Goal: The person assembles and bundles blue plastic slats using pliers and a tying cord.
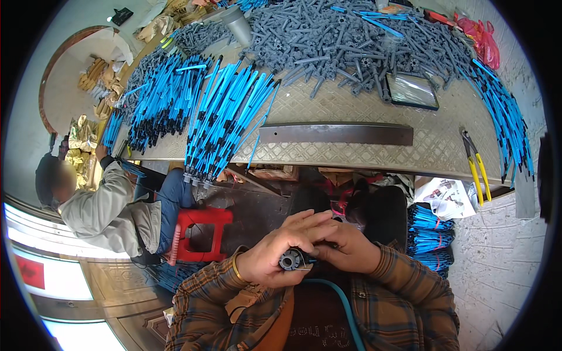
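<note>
In front of my body, my left hand [278, 248] is closed around a grey ribbed plastic fitting [289, 261] with a round hole in its end. A dark part of it shows beside the fingers, and a thin pale wire or strip sticks out just below. My right hand [346, 247] is pressed against my left from the other side, its thumb and fingers bent in at the dark part. Whatever lies between its fingers is hidden. Above the hands, bundles of blue rods with black ends [231, 108] hang over the table's edge.
The patterned table [351, 149] carries a heap of grey plastic fittings [328, 41], a metal bar [336, 133], a black-framed tray [413, 91] and yellow-handled pliers [477, 167]. At the left a person [108, 205] sits near a red stool [202, 228]. More blue bundles [430, 237] stand at right.
</note>
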A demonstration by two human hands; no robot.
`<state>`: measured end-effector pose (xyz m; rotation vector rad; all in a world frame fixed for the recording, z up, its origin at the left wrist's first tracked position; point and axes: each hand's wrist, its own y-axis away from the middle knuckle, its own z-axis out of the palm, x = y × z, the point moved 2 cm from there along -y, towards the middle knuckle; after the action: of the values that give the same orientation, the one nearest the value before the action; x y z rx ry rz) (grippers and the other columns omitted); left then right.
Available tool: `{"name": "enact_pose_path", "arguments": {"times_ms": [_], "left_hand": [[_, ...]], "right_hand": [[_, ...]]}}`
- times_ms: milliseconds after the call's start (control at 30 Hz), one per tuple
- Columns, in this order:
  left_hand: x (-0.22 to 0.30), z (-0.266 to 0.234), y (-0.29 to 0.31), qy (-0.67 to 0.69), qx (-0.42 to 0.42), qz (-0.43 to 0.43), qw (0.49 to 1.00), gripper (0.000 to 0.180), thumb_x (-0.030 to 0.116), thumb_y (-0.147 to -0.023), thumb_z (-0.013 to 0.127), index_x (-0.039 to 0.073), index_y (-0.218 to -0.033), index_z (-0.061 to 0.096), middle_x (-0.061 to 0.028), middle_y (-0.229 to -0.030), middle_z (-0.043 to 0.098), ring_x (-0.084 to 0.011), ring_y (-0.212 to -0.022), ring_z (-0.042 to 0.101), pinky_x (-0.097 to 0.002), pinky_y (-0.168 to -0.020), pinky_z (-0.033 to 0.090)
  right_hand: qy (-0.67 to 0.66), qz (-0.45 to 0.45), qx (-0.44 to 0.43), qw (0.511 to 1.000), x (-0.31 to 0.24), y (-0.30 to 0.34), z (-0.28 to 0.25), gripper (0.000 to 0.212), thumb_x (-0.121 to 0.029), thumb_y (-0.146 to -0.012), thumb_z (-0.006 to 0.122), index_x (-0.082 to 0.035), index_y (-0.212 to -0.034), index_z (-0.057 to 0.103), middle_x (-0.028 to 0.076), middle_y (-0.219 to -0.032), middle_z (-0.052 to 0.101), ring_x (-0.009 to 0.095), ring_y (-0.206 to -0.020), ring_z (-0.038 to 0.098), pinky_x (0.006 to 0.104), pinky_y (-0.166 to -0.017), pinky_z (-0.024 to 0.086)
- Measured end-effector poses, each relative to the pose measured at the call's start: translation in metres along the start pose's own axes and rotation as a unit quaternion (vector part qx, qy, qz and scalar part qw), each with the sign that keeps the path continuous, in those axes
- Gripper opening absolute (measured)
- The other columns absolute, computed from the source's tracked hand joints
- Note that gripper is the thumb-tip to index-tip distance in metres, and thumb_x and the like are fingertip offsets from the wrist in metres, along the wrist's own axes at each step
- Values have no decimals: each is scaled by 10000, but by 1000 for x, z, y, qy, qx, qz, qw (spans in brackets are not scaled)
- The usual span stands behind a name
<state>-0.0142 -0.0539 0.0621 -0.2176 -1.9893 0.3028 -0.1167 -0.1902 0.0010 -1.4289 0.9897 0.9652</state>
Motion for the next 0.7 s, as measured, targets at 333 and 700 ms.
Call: {"name": "enact_pose_path", "arguments": {"times_ms": [333, 700], "left_hand": [[-1, 8, 0, 3, 43, -11, 999, 405, 11, -766, 603, 108, -1032, 313, -305, -1301, 421, -458, -1288, 313, -543, -1043, 198], [-7, 11, 1, 54, 83, -17, 995, 408, -47, -747, 593, 92, -1017, 319, -298, -1271, 449, -455, -1255, 360, -513, -1008, 297]], "right_hand": [[52, -2, 27, 998, -10, 2, -2, 223, -105, -803, 643, -69, -1021, 619, 98, -1016, 584, 274, -949, 583, 334, -800, 477], [95, 12, 32, 995, -18, -1, -4, 195, -72, -795, 633, -71, -990, 633, 116, -1008, 581, 288, -929, 588, 343, -777, 485]]}}
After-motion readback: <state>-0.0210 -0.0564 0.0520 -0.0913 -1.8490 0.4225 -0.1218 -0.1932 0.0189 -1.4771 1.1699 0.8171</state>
